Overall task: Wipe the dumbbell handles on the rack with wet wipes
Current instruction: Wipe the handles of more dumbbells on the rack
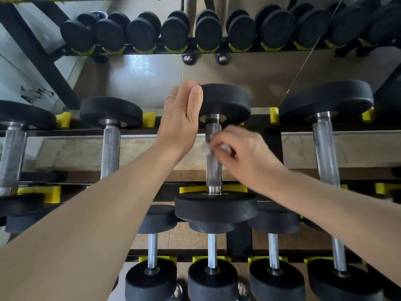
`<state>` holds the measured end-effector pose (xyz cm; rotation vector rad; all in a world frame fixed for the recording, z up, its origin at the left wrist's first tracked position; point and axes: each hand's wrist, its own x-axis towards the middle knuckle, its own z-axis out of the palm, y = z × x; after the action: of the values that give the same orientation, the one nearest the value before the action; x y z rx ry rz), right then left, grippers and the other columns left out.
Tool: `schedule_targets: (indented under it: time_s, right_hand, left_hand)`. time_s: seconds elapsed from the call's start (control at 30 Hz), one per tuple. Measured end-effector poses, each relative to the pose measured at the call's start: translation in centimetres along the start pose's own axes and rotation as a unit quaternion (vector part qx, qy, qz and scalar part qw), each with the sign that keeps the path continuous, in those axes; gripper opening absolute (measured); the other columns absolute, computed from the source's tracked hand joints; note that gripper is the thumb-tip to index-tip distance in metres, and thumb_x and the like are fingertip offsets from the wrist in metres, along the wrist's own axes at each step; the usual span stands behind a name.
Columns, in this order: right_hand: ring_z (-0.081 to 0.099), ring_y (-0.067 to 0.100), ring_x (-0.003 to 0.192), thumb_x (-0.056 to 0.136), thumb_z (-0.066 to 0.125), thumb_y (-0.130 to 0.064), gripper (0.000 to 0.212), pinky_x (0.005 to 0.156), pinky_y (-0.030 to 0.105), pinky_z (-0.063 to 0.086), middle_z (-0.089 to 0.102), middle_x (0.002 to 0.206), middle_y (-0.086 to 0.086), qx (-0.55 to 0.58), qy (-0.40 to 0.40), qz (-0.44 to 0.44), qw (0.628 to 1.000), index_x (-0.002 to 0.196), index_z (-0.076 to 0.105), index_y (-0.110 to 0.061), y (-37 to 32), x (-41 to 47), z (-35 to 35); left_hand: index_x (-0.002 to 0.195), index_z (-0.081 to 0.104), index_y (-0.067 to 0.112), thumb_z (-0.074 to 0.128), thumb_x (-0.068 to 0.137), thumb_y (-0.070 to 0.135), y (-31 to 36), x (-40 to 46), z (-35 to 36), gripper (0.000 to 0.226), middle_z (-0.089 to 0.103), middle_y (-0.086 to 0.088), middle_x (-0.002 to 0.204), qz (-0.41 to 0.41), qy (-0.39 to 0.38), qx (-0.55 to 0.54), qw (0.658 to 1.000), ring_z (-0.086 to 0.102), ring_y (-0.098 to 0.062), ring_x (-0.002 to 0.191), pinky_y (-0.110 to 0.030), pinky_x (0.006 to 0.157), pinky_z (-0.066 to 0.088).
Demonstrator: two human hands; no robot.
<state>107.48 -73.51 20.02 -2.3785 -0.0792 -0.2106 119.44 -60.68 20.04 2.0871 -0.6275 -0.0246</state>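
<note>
A black dumbbell lies on the upper shelf of the rack, its knurled steel handle [214, 172] running away from me in the middle of the view. My left hand [181, 115] rests on the rim of its far black head [227, 101], fingers curled over the edge. My right hand [240, 155], blurred by motion, pinches a crumpled white wet wipe [206, 148] against the handle's middle. The near head [216, 206] sits just below my arms.
More dumbbells lie to the left [110, 146] and right [325, 153] on yellow cradles [149, 119]. A lower shelf holds several smaller dumbbells [212, 276]. A mirror behind the rack reflects another row of dumbbells [208, 32].
</note>
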Motion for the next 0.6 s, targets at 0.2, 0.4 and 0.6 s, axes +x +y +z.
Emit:
schedule_targets:
  time_s: [0.2,0.4,0.6]
  right_hand:
    - [0.062,0.003,0.087,0.093,0.066,-0.016,0.008,0.083,0.022,0.053,0.066,0.094,-0.009,0.002,-0.046,-0.013,0.999,0.097,0.074,-0.017,0.0,0.6,-1.4]
    - [0.062,0.005,0.088,0.091,0.068,-0.009,0.008,0.082,0.018,0.051,0.065,0.097,-0.006,0.015,-0.029,-0.022,0.999,0.096,0.074,-0.011,0.1,-0.6,0.1]
    - [0.062,0.004,0.085,0.093,0.066,-0.013,0.009,0.083,0.023,0.052,0.066,0.093,-0.008,-0.003,-0.062,-0.02,0.998,0.096,0.074,-0.016,0.0,0.7,-1.6]
  left_hand:
    - [0.098,0.046,0.017,0.024,0.111,0.03,0.0,0.3,0.1,0.028,0.045,0.009,0.088,0.028,0.02,-0.006,0.999,0.042,-0.02,0.09,-0.03,0.081,0.038]
    - [0.101,0.047,0.013,0.023,0.111,0.03,-0.1,0.2,0.2,0.031,0.049,-0.001,0.096,0.026,0.013,0.007,1.0,0.042,-0.02,0.094,-0.022,0.081,0.035]
    - [0.1,0.047,0.014,0.023,0.111,0.03,-0.1,0.2,0.1,0.031,0.048,0.001,0.093,0.03,0.026,0.009,0.999,0.042,-0.019,0.091,-0.025,0.08,0.036]
